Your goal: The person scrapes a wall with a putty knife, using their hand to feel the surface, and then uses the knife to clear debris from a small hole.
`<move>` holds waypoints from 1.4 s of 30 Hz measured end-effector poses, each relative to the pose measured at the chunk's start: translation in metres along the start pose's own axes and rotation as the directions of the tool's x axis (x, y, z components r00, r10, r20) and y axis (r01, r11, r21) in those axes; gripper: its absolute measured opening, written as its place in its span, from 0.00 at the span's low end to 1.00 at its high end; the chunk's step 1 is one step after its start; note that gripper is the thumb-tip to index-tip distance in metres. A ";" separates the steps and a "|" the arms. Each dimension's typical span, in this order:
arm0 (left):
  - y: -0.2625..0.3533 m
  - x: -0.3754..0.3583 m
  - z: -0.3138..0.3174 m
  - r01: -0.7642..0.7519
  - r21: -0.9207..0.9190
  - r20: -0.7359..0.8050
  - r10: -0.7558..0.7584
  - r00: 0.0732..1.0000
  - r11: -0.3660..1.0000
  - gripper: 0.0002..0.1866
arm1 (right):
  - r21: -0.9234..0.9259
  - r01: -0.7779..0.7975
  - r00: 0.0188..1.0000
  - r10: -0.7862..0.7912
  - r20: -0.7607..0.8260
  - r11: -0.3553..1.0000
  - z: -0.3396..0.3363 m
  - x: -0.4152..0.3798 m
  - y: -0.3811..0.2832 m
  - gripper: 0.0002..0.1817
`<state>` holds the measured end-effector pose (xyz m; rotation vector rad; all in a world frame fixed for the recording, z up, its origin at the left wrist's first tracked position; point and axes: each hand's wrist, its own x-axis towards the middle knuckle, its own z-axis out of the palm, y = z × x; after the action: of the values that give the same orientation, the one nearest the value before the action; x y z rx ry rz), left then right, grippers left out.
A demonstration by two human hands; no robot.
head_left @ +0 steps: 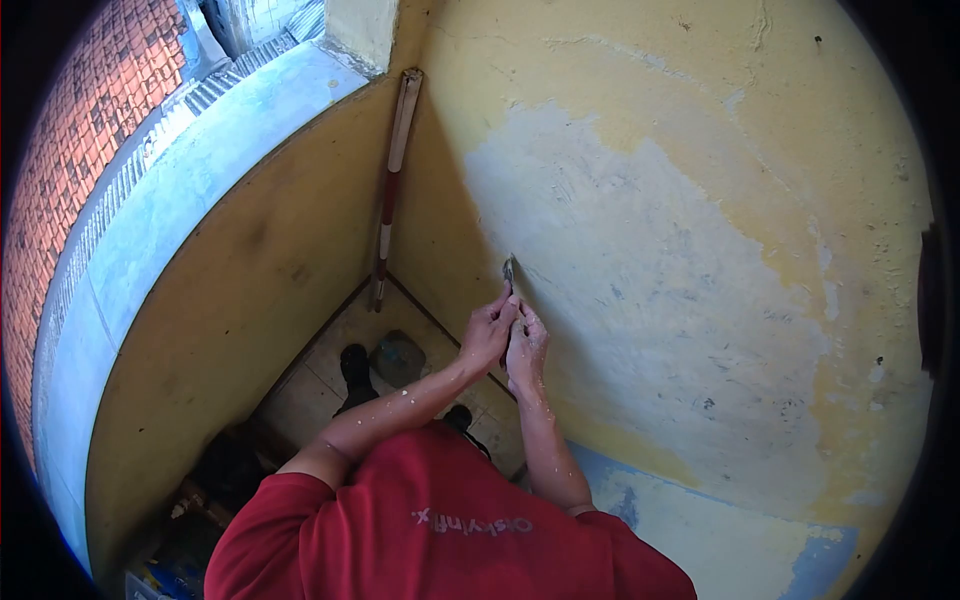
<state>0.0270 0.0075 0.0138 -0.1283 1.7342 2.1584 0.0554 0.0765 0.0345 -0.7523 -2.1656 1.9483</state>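
A small scraper point(509, 270) points up from between my hands, its narrow blade at the wall's surface. My left hand point(486, 332) is closed around it, fingers near the base of the blade. Pressed close beside, my right hand point(527, 345) is also closed at the scraper's handle, which the fingers mostly hide. Pale flecks cover both hands and forearms. In front of them is a yellow wall point(690, 60) with a large whitish, scuffed patch point(640, 260) whose edges are ragged.
A red-and-white pole point(392, 185) leans in the corner. Below it, a rounded grey object point(398, 358) sits on the tiled floor point(312, 392) near my foot point(354, 365). A low wall with a pale blue ledge point(150, 270) curves along the left; tiled roofs point(90, 130) lie beyond.
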 end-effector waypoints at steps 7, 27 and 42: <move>-0.041 0.063 -0.039 0.108 -0.077 -0.098 -0.115 0.988 0.991 0.24 | -0.245 -0.022 0.998 0.035 0.049 0.969 0.039 0.079 0.089 0.18; -0.070 0.016 0.090 0.233 0.137 0.028 -0.238 0.971 0.963 0.50 | -0.014 -0.512 0.857 0.513 0.045 0.859 -0.236 -0.134 0.178 0.20; -0.124 -0.142 0.133 0.522 -0.045 0.246 -0.498 0.832 0.851 0.27 | -0.384 0.063 0.983 0.010 0.185 0.921 -0.274 -0.120 0.136 0.22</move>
<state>0.2212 0.1247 -0.0266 -0.3247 1.2691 1.7857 0.3107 0.2738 -0.0266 -0.6049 -2.7058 1.6472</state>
